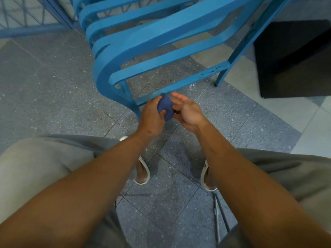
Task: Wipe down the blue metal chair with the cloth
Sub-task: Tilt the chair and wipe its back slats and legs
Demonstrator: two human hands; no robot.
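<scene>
The blue metal chair (143, 51) fills the upper middle of the head view, its slatted seat tilted toward me and its low crossbar just beyond my hands. A small dark blue cloth (165, 107) is bunched up right under that crossbar. My left hand (152, 117) grips the cloth from the left, fingers curled round it. My right hand (186, 111) is on the cloth's right side with its palm turned up, the lower fingers touching the cloth and the upper fingers stretched out.
A black box-like object (293, 58) stands on the floor at the right. Blue metal grating (32, 17) runs along the top left. My knees and white sandals (143, 169) lie below on the grey speckled tile floor (53, 90).
</scene>
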